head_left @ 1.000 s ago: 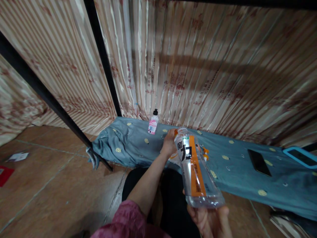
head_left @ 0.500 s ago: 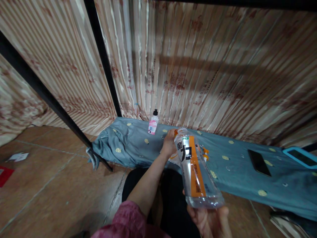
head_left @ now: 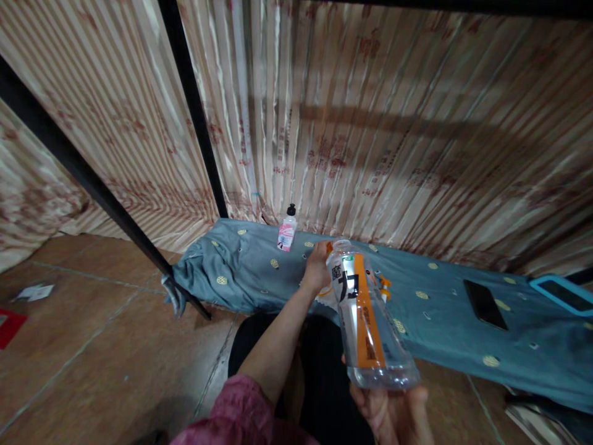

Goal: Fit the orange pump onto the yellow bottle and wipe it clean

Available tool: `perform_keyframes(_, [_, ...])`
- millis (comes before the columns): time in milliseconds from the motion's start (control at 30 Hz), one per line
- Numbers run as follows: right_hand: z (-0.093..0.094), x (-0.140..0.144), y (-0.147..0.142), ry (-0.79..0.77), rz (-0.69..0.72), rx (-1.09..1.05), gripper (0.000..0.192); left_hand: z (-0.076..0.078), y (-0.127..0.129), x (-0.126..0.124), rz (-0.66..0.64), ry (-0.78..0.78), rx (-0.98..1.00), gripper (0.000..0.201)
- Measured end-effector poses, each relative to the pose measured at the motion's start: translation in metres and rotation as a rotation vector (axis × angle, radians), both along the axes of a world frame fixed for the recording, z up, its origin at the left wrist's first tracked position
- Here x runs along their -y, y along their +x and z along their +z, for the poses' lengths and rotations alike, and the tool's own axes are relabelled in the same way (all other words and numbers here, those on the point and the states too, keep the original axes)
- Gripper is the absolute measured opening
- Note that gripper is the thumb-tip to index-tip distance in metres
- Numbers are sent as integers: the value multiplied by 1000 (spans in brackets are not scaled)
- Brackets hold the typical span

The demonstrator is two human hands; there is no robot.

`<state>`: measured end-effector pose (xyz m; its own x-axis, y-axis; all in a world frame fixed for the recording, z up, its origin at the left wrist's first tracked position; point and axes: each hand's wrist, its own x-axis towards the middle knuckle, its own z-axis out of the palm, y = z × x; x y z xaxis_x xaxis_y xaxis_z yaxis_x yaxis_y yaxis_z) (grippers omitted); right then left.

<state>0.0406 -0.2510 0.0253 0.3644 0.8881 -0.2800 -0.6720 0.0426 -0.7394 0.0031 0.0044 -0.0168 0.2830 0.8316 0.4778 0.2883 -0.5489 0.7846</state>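
A person in a pink sleeve (head_left: 241, 402) and dark trousers (head_left: 324, 371) steadies a clear plastic bottle (head_left: 365, 315) with 2 hands, tilted above the near edge of a cloth-covered tabletop (head_left: 445, 327). The bottle's neck points toward the far edge, its base out past the near edge; no liquid can be made out inside. The right hand (head_left: 389, 411) cradles the base from below, fingers curled and thumb at the side. The left hand (head_left: 317, 267) reaches in beside the neck, next to a small orange piece (head_left: 329, 248); its fingertips are largely hidden, and whether they pinch that piece or the neck itself cannot be told.

The step in hand appears to be handling the bottle at its neck, which looks uncapped. The next move, by the same judgement, calls for firm support under the base while the left hand works at the top.

Behind the bottle, partly hidden, lie an orange-and-white item (head_left: 385, 288) and a pale, crumpled-looking object (head_left: 327, 298). A small pink-labelled bottle (head_left: 286, 235) with a black cap stands near the far edge, toward the left corner. A dark phone (head_left: 485, 303) lies toward the right end, near a blue-framed device (head_left: 563, 294). A striped curtain (head_left: 361, 123) hangs beyond.
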Motion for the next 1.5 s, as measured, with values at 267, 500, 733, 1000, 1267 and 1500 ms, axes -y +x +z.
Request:
perform_keyframes(267, [4, -1, -1, -11, 1, -2, 55, -5, 2, -2, 14, 20, 19, 24])
perform_keyframes(500, [5, 0, 0, -16, 18, -17, 54, -3, 2, -1, 15, 22, 17, 25])
perform_keyframes(733, [4, 1, 1, -14, 33, -17, 54, 0, 1, -1, 9, 12, -5, 25])
perform_keyframes(1000, [-4, 1, 1, -20, 6, 0, 54, -5, 1, -2, 2, 20, 6, 28])
perform_keyframes(1267, [0, 1, 0, -9, -1, 8, 54, -7, 1, -3, -1, 35, 4, 28])
perform_keyframes(1500, [3, -1, -2, -21, 4, -11, 57, -6, 2, -3, 5, 25, 9, 26])
